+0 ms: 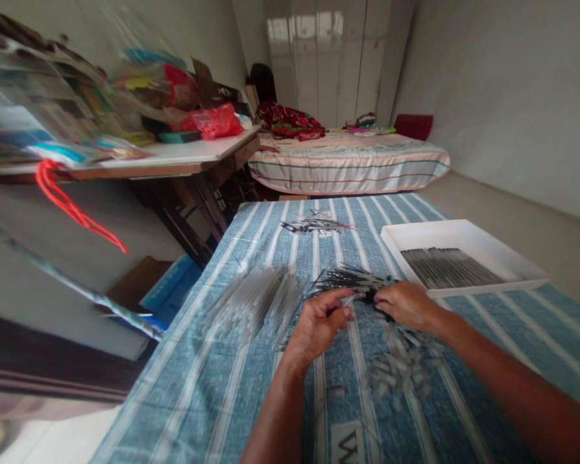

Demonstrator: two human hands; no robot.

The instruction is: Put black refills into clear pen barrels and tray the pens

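My left hand (321,319) is closed in a pinch around a small pale piece, too blurred to name. Close to its right, my right hand (406,304) has its fingers pressed together at the edge of a pile of thin black sticks (345,276); what they hold is hidden. Left of my hands lies a broad heap of translucent grey tubes (254,296). Small clear plastic pieces (401,370) are scattered below my right hand. A white box (468,235) at the right holds a row of slim dark sticks (449,267).
A blue striped cloth (212,386) covers the table. Thin dark and red pieces (314,223) lie at its far end. A side table (174,164) at the left carries bags, with a red cord (77,209) hanging down. Behind stands a bed (348,164).
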